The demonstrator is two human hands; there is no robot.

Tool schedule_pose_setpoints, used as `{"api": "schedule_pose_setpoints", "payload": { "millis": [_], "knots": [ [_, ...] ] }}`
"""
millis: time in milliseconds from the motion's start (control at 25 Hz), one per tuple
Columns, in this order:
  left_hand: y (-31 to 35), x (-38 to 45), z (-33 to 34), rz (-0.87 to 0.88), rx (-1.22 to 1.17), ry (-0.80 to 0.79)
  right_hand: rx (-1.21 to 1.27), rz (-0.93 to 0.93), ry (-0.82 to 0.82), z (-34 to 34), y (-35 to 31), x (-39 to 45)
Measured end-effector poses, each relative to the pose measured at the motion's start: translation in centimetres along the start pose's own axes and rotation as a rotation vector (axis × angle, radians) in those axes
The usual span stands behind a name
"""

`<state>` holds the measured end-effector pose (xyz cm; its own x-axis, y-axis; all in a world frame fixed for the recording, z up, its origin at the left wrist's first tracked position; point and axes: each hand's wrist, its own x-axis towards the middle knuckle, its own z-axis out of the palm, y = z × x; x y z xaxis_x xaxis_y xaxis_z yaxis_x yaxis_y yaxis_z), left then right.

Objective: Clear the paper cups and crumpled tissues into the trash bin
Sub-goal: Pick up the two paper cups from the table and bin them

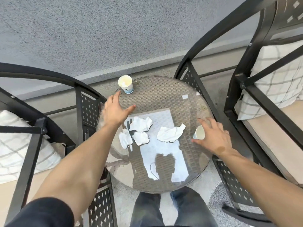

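Observation:
A white paper cup [126,84] with a blue mark stands upright at the far left rim of the round glass-topped wicker table [164,89]. My left hand [115,110] hovers just short of it, fingers spread, holding nothing. A second paper cup [199,132] sits at the table's right edge. My right hand [213,136] is spread around it, fingers apart and not closed on it. Crumpled white tissues lie mid-table: a cluster [136,131] of three at left and a single one [170,133] to the right. No trash bin is visible.
Black metal chairs flank the table: the left one [88,108] holds a checked pillow [18,149], the right one [237,89] holds a checked cushion [275,82]. A grey textured wall [98,30] rises behind. My legs [172,208] stand at the table's near edge.

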<state>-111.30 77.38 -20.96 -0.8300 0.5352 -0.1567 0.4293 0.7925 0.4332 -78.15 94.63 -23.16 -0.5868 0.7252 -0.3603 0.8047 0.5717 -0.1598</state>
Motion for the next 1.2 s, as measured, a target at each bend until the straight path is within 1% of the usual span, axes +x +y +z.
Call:
{"api": "schedule_pose_setpoints", "payload": {
  "millis": [120,280,520,600,800,1000,1200],
  "knots": [
    [0.2,3.7,1.1,-0.016,0.026,-0.046,0.027,0.074,-0.018,1.4,-0.5,0.9],
    [0.4,8.3,2.5,-0.014,0.074,-0.089,0.024,0.095,-0.004,2.9,-0.7,2.0],
    [0.7,14.5,4.0,-0.098,0.087,-0.181,0.038,0.102,0.043,4.9,-0.9,3.1],
    [1.0,15.7,4.7,-0.081,0.086,-0.2,0.051,0.12,0.058,5.5,-1.0,3.0],
    [0.9,17.0,5.7,-0.016,0.087,-0.144,0.034,0.139,0.101,5.8,-1.7,2.3],
    [0.7,16.9,5.6,0.026,0.112,-0.084,0.005,0.154,0.064,5.5,-1.9,2.4],
    [0.6,15.7,4.5,0.047,0.098,-0.057,0.022,0.203,0.079,4.9,-2.4,1.9]
  ]
}}
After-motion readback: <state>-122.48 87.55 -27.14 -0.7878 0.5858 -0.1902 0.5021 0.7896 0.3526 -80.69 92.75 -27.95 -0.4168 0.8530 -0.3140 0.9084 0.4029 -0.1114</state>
